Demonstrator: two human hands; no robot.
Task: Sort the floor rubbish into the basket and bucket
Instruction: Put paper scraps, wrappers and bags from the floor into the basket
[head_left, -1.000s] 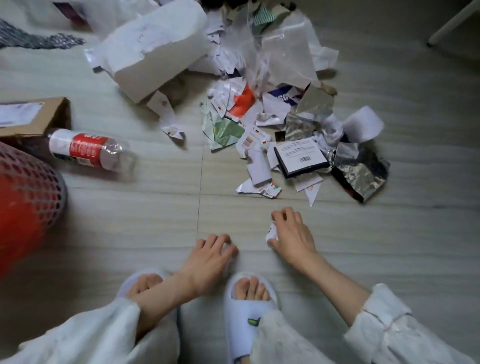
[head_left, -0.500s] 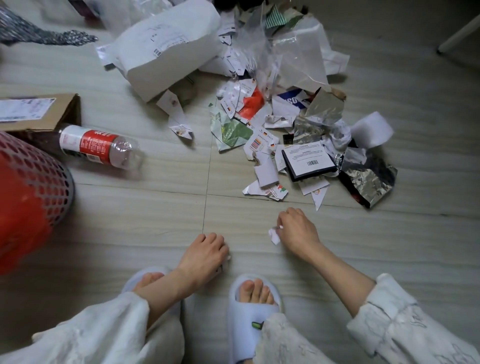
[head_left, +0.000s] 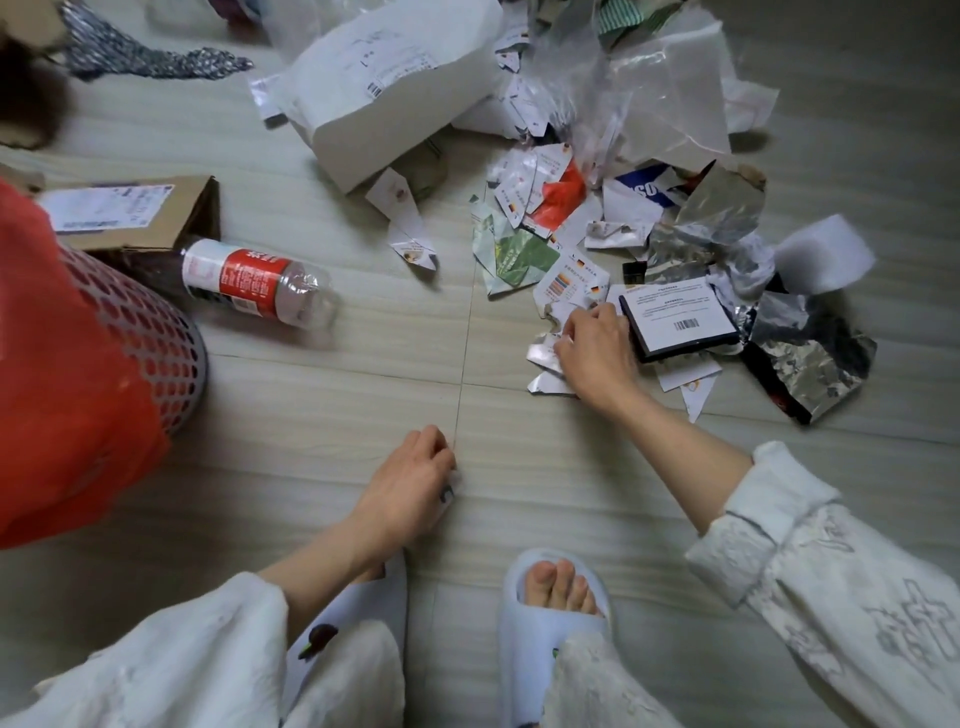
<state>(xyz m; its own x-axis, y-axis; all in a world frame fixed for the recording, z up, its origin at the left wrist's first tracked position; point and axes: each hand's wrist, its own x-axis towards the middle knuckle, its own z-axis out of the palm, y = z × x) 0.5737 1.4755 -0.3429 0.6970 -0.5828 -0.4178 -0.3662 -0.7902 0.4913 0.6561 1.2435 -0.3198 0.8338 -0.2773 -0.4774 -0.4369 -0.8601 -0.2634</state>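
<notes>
Head view: the right hand (head_left: 597, 353) lies at 1 o'clock from frame centre, fingers curled onto white paper scraps (head_left: 545, 358) at the near edge of the rubbish pile (head_left: 597, 208), just beside a black card with a barcode label (head_left: 678, 317). The left hand (head_left: 410, 488) sits at 6 o'clock, fingers curled round a small paper scrap (head_left: 448, 493) that shows at its fingertips. The red-lined mesh basket (head_left: 140, 332) stands at 9 o'clock, with a plastic bottle (head_left: 254, 283) lying on the floor beside it and a cardboard box (head_left: 135, 208) at 10 o'clock.
</notes>
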